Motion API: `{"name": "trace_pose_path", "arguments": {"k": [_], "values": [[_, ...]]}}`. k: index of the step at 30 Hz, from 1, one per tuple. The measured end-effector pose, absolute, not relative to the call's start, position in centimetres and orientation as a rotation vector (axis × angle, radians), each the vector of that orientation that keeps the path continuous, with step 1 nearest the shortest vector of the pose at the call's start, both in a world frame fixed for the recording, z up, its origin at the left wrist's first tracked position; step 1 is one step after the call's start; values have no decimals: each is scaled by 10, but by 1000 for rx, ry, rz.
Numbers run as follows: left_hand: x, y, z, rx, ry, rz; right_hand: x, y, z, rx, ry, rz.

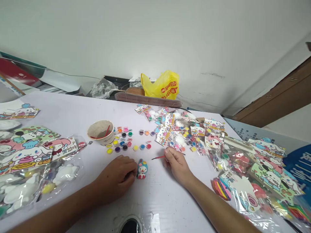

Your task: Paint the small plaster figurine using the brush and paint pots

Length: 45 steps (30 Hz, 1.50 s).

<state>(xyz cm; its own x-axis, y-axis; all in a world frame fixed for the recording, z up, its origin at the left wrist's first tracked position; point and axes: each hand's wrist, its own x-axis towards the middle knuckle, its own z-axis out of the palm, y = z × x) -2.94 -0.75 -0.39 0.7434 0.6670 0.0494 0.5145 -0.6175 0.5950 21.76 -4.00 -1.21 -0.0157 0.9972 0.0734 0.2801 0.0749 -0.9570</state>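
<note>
One small figurine (142,169), blue-hooded and white-faced with yellow, pink and red patches, sat on the table (155,200), near the middle. Just left, the left hand (119,176) curled loosely; whether its grip touched the figurine I couldn't tell. The right hand (178,164), thumb uppermost, pinched one red brush (159,157), tip leftward. One bowl (109,140) held two red sticks (107,130).
</note>
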Motion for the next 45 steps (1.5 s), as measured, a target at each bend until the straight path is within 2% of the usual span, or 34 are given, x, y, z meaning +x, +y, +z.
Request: {"name": "trace_pose_path", "arguments": {"k": [37, 41, 45], "values": [[-26, -8, -5, 2468, 898, 313, 217, -43, -17, -1304, -1399, 1074], [-25, -8, -6, 2506, 882, 367, 209, -41, 5, -1296, -1445, 1024], [-24, -9, -7, 2523, 891, 396, 185, -17, 52, -1304, -1667, 829]]}}
